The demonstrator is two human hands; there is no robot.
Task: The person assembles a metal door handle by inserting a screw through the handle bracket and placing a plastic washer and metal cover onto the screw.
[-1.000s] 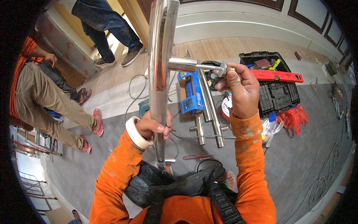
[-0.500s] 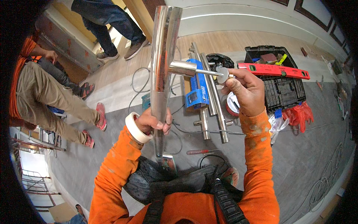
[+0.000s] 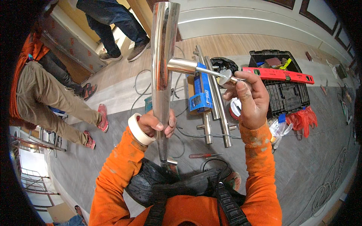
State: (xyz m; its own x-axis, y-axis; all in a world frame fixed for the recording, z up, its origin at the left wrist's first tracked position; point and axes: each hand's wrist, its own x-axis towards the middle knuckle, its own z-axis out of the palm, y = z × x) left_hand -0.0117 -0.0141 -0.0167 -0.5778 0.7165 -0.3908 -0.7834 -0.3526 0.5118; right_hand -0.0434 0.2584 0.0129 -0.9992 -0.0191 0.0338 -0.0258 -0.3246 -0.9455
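Observation:
My left hand (image 3: pixel 156 122) is wrapped round a shiny metal pull handle (image 3: pixel 164 45), a thick tube held upright over my lap. From its side a short stub (image 3: pixel 183 65) points right. A threaded bolt (image 3: pixel 208 71) meets the end of this stub, with a round pale washer (image 3: pixel 225 76) near its outer end. My right hand (image 3: pixel 252 98) has its fingertips at the bolt's outer end, just beyond the washer; the exact grip is partly hidden. Round my left wrist sits a roll of masking tape (image 3: pixel 137 130).
Beyond my hands lie more metal tubes (image 3: pixel 222 128), a blue box (image 3: pixel 201 96) and a black tool crate (image 3: pixel 288 94) with a red level (image 3: pixel 281 74) across it. A screwdriver (image 3: pixel 201 155) and cables lie on the floor. At left, a person's legs (image 3: pixel 64 90) stand near.
The handle has shifted slightly left and up. More of the bolt's thread shows between stub and washer. My right hand's fingers have loosened and changed position at the bolt's end.

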